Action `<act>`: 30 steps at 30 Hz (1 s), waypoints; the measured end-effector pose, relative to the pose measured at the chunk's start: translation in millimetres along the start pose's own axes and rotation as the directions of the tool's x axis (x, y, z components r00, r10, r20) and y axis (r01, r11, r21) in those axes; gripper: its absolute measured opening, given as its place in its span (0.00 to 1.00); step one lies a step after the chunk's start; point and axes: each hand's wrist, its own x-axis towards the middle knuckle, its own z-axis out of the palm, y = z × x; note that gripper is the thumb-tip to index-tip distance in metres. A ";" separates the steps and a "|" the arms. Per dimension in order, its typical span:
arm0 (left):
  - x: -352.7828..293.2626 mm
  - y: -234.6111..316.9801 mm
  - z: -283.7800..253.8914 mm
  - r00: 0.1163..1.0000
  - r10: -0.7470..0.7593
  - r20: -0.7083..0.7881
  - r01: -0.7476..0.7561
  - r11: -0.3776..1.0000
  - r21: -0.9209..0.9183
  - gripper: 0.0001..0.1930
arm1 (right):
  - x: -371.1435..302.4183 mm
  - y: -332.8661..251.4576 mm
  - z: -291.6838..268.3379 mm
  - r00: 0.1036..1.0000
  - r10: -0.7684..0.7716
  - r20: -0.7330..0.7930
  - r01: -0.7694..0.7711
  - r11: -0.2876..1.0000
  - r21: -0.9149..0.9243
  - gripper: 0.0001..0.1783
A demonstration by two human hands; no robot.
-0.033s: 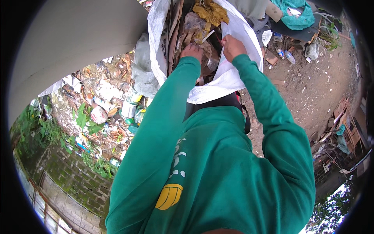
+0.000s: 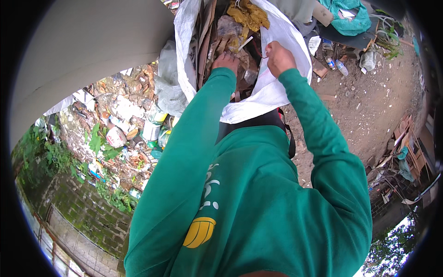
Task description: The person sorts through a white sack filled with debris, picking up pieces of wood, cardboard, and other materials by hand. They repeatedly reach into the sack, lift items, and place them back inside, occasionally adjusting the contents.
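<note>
A large white woven sack [image 2: 251,111] gapes in front of me, filled with scrap. Inside lie crumpled clear plastic [image 2: 249,64], brown cardboard strips [image 2: 206,44] and a mustard-yellow crumpled piece [image 2: 251,17]. My left hand [image 2: 226,63] reaches into the sack, its fingers curled down among the plastic and cardboard; what they grip is hidden. Near the sack's right inner wall my right hand [image 2: 280,59] is closed in a pinch. From its fingertips a thin reddish strand [image 2: 264,56] runs toward the contents. A short white stick [image 2: 245,43] lies between the hands.
A big smooth grey surface [image 2: 92,51] curves over the upper left. Litter and bottles [image 2: 151,130] cover the ground on the left, by a mossy brick surface [image 2: 87,212]. Plastic bottles [image 2: 342,68] lie on the dirt at right, with a teal cloth [image 2: 353,21] and scrap pile [image 2: 410,152].
My right hand has shifted slightly right and down, away from the contents. My left hand stays in nearly the same place in the sack.
</note>
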 end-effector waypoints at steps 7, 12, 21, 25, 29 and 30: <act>7.5 -9.3 11.0 0.999 0.026 -0.022 -0.025 1.000 0.018 0.36 | -74.0 -34.0 -104.8 0.993 0.053 -0.109 -0.023 0.964 0.266 0.08; 8.2 -2.6 -5.8 0.996 0.047 0.072 -0.049 0.998 0.026 0.37 | -69.5 -21.3 -103.4 0.987 -0.132 -0.094 0.122 0.986 -0.110 0.09; -0.9 -1.7 -23.5 0.999 -0.016 0.047 0.014 1.000 0.028 0.36 | -133.7 -20.4 -261.4 0.803 0.392 -0.449 -0.161 0.868 0.470 0.11; -3.4 -9.0 -18.6 0.998 -0.011 0.067 0.012 1.000 -0.010 0.35 | -122.6 35.6 -258.7 0.769 0.489 -0.411 -0.262 0.828 0.495 0.11; -0.3 -3.3 -23.8 0.999 0.018 0.042 -0.017 1.000 -0.025 0.35 | -59.5 186.6 -219.3 0.785 0.315 -0.533 -0.338 0.939 0.056 0.14; -1.2 -4.0 -21.3 0.999 0.021 0.032 -0.020 1.000 -0.022 0.35 | -47.9 210.8 -208.5 0.808 0.199 -0.555 -0.334 0.930 -0.153 0.15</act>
